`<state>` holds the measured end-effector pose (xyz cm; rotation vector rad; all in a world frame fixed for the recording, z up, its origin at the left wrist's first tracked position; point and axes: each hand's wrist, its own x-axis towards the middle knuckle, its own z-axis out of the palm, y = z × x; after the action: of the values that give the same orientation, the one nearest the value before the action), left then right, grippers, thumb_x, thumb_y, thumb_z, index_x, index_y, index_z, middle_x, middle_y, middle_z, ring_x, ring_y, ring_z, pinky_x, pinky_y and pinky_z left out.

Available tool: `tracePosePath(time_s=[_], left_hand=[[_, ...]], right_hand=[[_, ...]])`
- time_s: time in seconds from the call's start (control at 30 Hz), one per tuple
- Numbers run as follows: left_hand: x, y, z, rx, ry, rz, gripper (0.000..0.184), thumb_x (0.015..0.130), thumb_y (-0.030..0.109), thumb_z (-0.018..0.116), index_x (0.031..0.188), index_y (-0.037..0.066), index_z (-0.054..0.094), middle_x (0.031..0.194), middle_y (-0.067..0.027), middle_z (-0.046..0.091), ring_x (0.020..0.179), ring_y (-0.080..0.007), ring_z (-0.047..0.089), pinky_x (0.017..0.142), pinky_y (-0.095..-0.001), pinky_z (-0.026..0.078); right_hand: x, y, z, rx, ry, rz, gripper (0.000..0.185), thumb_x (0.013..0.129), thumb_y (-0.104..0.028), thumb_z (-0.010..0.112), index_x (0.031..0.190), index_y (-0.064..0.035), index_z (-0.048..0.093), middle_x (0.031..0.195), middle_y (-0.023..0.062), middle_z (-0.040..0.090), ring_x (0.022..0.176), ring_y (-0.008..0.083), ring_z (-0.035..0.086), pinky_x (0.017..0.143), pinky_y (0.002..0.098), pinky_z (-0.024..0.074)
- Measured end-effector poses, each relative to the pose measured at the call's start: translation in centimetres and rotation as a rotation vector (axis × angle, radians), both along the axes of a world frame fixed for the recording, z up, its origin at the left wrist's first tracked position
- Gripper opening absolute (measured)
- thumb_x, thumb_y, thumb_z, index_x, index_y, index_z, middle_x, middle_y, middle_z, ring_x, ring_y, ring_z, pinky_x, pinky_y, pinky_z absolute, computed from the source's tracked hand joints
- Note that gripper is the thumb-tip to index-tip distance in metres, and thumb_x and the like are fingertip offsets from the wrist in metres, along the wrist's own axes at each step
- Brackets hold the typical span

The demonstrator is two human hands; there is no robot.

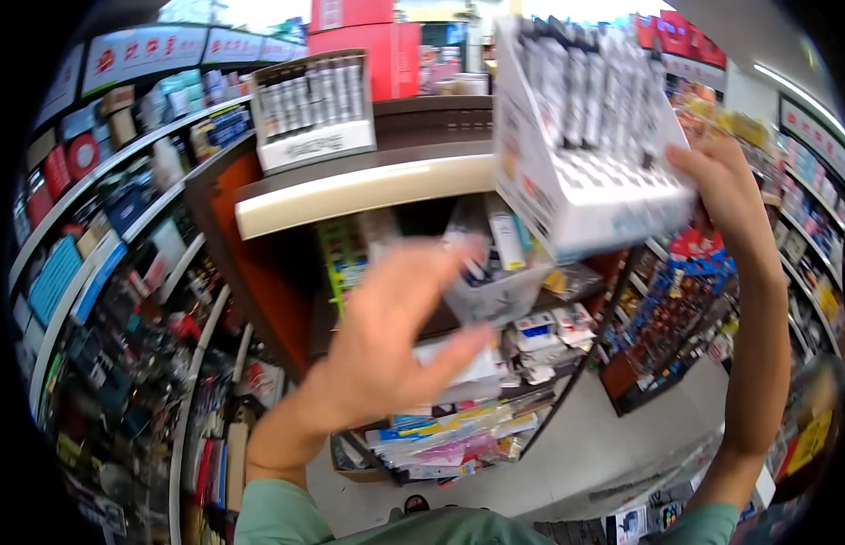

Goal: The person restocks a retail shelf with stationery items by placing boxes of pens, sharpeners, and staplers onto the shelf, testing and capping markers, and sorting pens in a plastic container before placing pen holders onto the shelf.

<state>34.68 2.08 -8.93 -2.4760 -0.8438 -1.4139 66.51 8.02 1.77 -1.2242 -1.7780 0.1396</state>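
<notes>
A white cardboard display box of pens (613, 202) is held up and tilted above the right end of the counter shelf. My right hand (724, 186) grips its right side, thumb at the front edge. Upright pens with dark tops (581, 95) fill the back part; the front holder holes look bare. My left hand (386, 331) is blurred in front of the open shelf, fingers and thumb apart, holding nothing. Behind its fingers sits a translucent plastic bin (500, 295) with small boxes inside. A second pen display box (318, 141) stands on the counter top at left.
The counter's pale front edge (368, 195) runs between the two boxes. Below are shelves with packets and plastic-wrapped goods (459, 436). Packed store shelves (123, 227) curve along the left, and a rack of small goods (672, 309) stands at right on the tiled floor (577, 454).
</notes>
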Motion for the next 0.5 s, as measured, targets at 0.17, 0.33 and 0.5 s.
tracePosePath(time_s=[0.17, 0.33, 0.5], left_hand=[[-6.0, 2.1, 8.3, 0.106, -0.201, 0.273, 0.053, 0.087, 0.023, 0.067, 0.129, -0.008, 0.053, 0.108, -0.0172, 0.068, 0.093, -0.0156, 0.063, 0.080, -0.0275, 0.049], [-12.5, 1.4, 11.3, -0.083, -0.142, 0.457, 0.044, 0.087, 0.023, 0.068, 0.116, -0.010, 0.062, 0.098, -0.0147, 0.072, 0.089, -0.0137, 0.065, 0.081, -0.0264, 0.050], [-16.3, 1.0, 11.6, -0.288, -0.078, 0.570, 0.042, 0.082, 0.024, 0.071, 0.106, -0.009, 0.068, 0.094, -0.0149, 0.072, 0.085, -0.0156, 0.065, 0.081, -0.0286, 0.050]], right_hand=[[-12.6, 5.1, 4.1, 0.094, 0.053, 0.186, 0.032, 0.089, -0.027, 0.057, 0.081, 0.0036, 0.065, 0.050, 0.0034, 0.051, 0.039, 0.0107, 0.047, 0.035, 0.0267, 0.0345], [-21.0, 6.7, 4.7, 0.055, 0.035, 0.316, 0.032, 0.082, -0.017, 0.054, 0.070, 0.0112, 0.064, 0.056, 0.0162, 0.062, 0.043, 0.0212, 0.059, 0.044, 0.0332, 0.0498], [-25.4, 7.0, 3.9, -0.063, -0.156, 0.262, 0.032, 0.080, -0.016, 0.051, 0.067, 0.0099, 0.064, 0.058, 0.0204, 0.063, 0.055, 0.0290, 0.065, 0.060, 0.0388, 0.0546]])
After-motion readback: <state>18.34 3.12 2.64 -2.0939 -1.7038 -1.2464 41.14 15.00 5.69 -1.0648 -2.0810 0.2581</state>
